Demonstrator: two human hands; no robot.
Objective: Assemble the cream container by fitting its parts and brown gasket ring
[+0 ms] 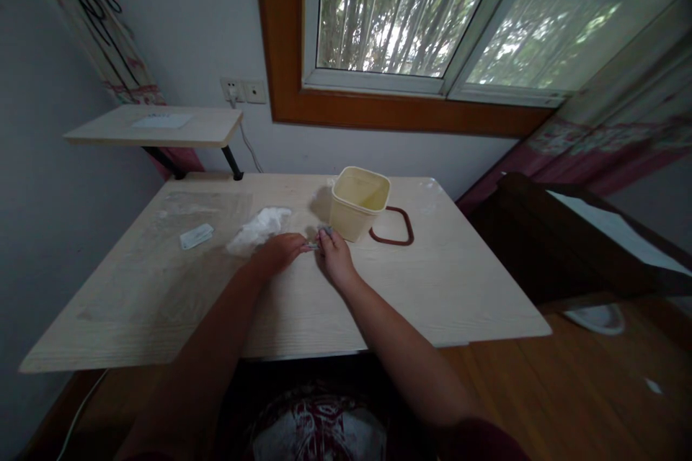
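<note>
My left hand [281,252] and my right hand [334,253] meet over the middle of a light wooden table [432,288]. Both are closed in a pinch on a small greyish thing [318,239] held between them, too small to name. Just behind my right hand stands a pale yellow plastic bin [359,202], empty and tilted slightly. A dark red ring-shaped rim [393,227] lies flat to the bin's right. A crumpled white plastic bag [258,228] lies just left of my left hand.
A small white packet [196,235] lies on a clear plastic sheet [178,259] covering the table's left part. A raised shelf [156,125] stands at the back left under wall sockets [243,91]. A dark wooden bed frame [567,238] is on the right.
</note>
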